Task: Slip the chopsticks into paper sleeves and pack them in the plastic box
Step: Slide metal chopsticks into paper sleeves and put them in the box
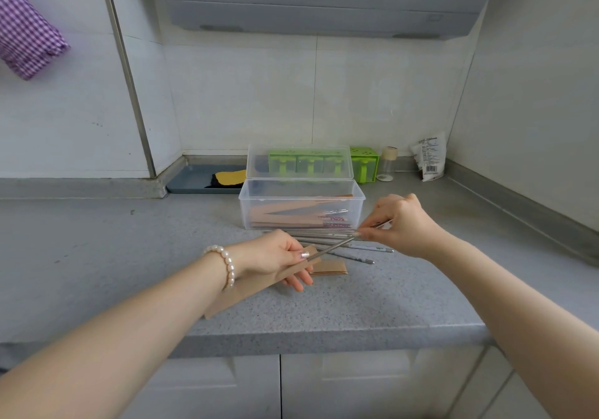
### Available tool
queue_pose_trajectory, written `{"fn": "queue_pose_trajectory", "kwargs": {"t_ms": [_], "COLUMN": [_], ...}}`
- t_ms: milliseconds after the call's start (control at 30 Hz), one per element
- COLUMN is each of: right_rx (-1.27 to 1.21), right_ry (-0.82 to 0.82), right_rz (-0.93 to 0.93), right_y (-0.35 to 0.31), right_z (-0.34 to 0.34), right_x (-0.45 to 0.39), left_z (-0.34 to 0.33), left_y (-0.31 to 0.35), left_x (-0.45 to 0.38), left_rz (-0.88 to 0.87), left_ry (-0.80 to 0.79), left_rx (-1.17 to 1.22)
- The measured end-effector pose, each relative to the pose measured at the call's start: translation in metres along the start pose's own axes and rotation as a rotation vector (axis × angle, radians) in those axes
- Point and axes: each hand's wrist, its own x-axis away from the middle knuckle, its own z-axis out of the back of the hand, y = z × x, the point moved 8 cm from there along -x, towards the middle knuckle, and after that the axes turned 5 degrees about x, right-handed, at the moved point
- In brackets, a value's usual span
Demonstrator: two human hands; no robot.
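**Chopsticks entering a sleeve over the counter**

Head view: The left hand [275, 256] holds a brown paper sleeve [259, 284] near the middle of the grey counter [97, 256], thumb on top near the sleeve's mouth and fingers curled beneath. The sleeve slants from the near left up to the far right, and its near end reaches past the wrist, which wears a pearl bracelet [225, 264]. The right hand [400, 224] pinches a pair of metal chopsticks [337, 245] between thumb and fingertips, the other fingers curled. Their tips sit at the sleeve's mouth, under the left thumb.

More loose chopsticks [343, 250] lie on the counter just beyond and below the hands, pointing left to right. A small stack of spare sleeves [329, 268] lies just right of the left hand. Just beyond stands the clear box [301, 208], its lid [299, 162] raised at the back; several sleeved chopsticks [291, 216] lie inside it.

Behind the box, a green caddy [364, 164] stands against the wall, with a small jar [387, 162] and a packet [429, 156] to its right. A grey tray [194, 180] sits far left of the box. A purple checked cloth [26, 30] hangs at the upper left.
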Motion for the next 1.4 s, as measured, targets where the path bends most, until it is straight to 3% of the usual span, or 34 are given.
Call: {"fn": "queue_pose_trajectory", "kwargs": {"t_ms": [500,800,900,1000,1100,1200,1400], "right_rx": [-0.198,-0.109,-0.34,-0.791,-1.067,-1.059,-1.107], "right_ry": [-0.21,-0.252,-0.144,0.081,-0.097,-0.312,-0.461], "right_rz": [-0.202,-0.11,-0.183,-0.435,-0.563,-0.471,-0.401], "right_y": [0.01,-0.016,-0.013,0.027,0.042,0.02,-0.015], "right_z": [-0.006,-0.026,-0.019,-0.006,-0.029,-0.05,-0.057], "right_x": [-0.008,-0.006,-0.007,-0.01,-0.003,0.005,0.009], "left_z": [-0.012,-0.019,-0.017,-0.013,-0.012,-0.012,-0.007], "left_y": [0.015,0.025,0.022,0.019,0.02,0.019,0.013], "left_x": [0.008,0.004,0.005,0.008,0.008,0.006,0.007], "left_rz": [0.007,-0.028,-0.021,-0.034,-0.041,-0.038,-0.046], "left_ry": [-0.051,-0.015,-0.005,0.014,0.017,0.012,0.037], "left_rx": [-0.034,-0.043,-0.04,-0.037,-0.032,-0.011,0.007]}}
